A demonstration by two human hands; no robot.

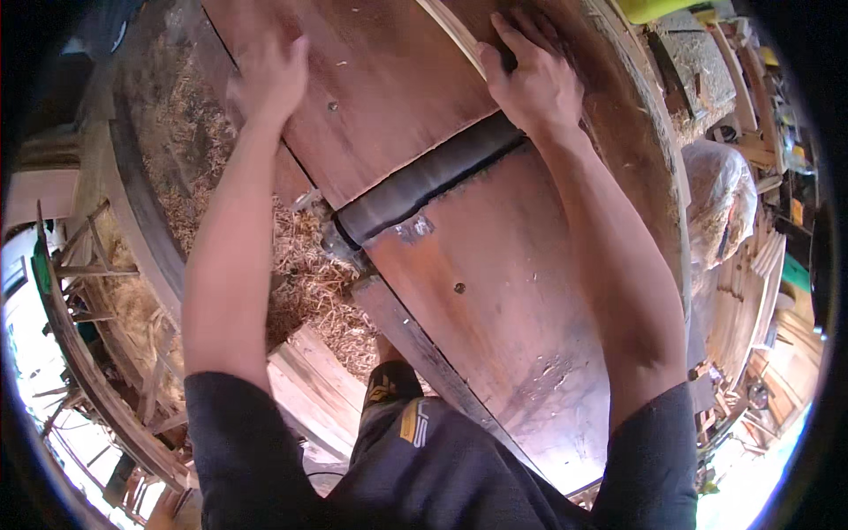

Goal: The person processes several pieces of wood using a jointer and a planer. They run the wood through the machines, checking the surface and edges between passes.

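Observation:
Both my hands are over the brown bed (468, 274) of what looks like a jointer planer, with a dark cutter drum (433, 172) lying in the gap across it. My left hand (272, 81) is over the bed's left edge, its thumb out; motion smears its fingers, and I see nothing in it. On the far right of the bed, my right hand (535, 84) has its fingers stretched out and apart. Its thumb is at the edge of a narrow pale wooden strip (452, 34), which runs out of view at the top; whether they touch, I cannot tell.
Wood shavings (309, 274) pile up along the bed's left side. Pale boards (320, 375) lie below them near my leg. To the right, beyond the bed's long side piece (649, 97), are a plastic-wrapped bundle (720, 199) and stacked timber (751, 283).

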